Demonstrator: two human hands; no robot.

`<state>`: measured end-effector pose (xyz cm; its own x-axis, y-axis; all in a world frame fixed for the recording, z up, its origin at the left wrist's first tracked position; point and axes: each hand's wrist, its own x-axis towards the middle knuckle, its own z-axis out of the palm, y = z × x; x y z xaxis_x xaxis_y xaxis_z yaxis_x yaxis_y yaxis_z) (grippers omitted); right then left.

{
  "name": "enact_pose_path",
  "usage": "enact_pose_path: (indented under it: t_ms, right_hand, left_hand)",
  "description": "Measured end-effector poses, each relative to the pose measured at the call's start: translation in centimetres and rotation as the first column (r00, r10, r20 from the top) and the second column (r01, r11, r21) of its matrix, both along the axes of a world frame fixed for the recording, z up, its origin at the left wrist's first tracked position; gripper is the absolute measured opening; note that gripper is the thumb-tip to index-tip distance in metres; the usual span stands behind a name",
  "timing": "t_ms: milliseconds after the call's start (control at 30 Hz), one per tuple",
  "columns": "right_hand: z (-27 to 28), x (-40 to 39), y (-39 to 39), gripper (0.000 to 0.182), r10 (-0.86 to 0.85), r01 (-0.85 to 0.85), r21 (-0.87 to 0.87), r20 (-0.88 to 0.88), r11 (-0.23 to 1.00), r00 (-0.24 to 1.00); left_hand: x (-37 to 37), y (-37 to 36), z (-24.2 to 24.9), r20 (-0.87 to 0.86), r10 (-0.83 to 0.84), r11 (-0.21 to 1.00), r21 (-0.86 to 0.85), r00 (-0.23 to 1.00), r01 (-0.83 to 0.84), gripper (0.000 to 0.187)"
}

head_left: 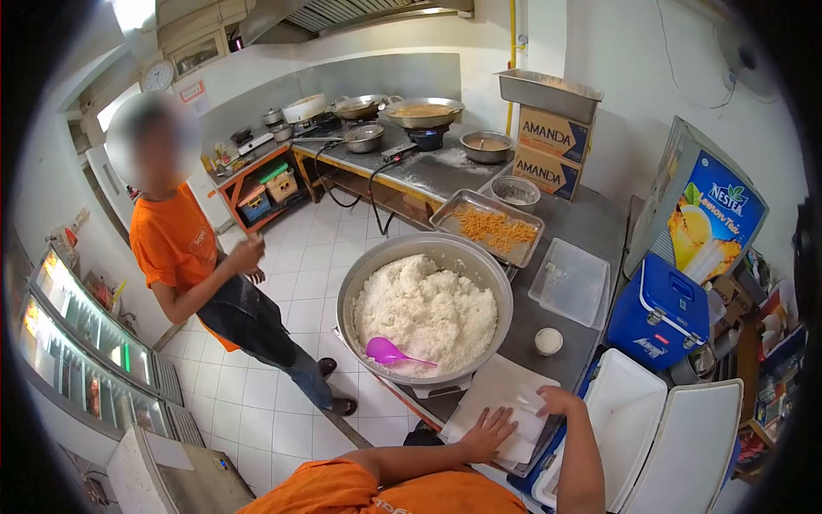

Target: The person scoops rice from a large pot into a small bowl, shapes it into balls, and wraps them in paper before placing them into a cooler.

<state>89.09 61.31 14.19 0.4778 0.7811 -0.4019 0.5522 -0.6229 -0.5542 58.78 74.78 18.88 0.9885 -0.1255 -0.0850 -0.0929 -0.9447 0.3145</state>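
Observation:
Sheets of white wrapping paper [490, 390] lie on the near end of the counter, overlapping one another. Flat on them rests my left hand [490, 435], its fingers spread. My right hand [558, 401] is at the right side of the paper, fingers bent and seemingly pinching a sheet's edge. Just beyond the paper stands a large metal pot [349, 295] heaped with cooked white rice [428, 300]. A purple rice paddle [385, 349] lies on the rice at the near left. To the right of the pot is a small white-filled cup [549, 342].
Behind the pot sits a tray of orange fried pieces [495, 231], with a clear plastic lid [569, 278] to its right. An open white cooler [629, 403] and a blue cooler [659, 308] stand right. Another person in orange [175, 244] stands left. Pans [421, 111] are on burners.

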Motion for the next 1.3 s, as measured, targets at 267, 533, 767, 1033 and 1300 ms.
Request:
enact_pose_path:
  t_ms: [267,533,767,1033,1300]
  right_hand:
    - [6.1,-9.7,2.8,0.036,0.005,-0.01,0.008,0.504,1.0,0.864]
    - [2.7,-16.9,-0.3,0.013,-0.162,-0.201,0.434,0.666,0.879,0.728]
    - [3.4,-19.3,-0.3,0.019,-0.244,-0.013,0.369,0.641,0.929,0.728]
    - [5.1,-24.0,0.0,0.046,-0.339,0.141,0.341,0.639,0.929,0.69]
    - [-1.5,-21.0,-1.5,0.028,-0.443,0.243,0.395,0.566,0.886,0.695]
  left_hand:
    - [1.5,0.0,0.9,-0.016,0.105,0.994,0.021,0.994,-0.104,0.087]
    - [4.5,-1.2,0.0,-0.241,0.142,0.952,0.297,0.96,-0.066,0.09]
    - [1.8,1.7,0.1,-0.09,-0.008,0.99,0.143,0.996,0.021,0.079]
    - [1.3,4.7,-3.0,0.471,-0.043,0.979,-0.158,0.881,0.132,0.055]
    - [2.8,8.9,-8.1,0.151,-0.096,0.976,-0.18,0.984,0.123,0.044]
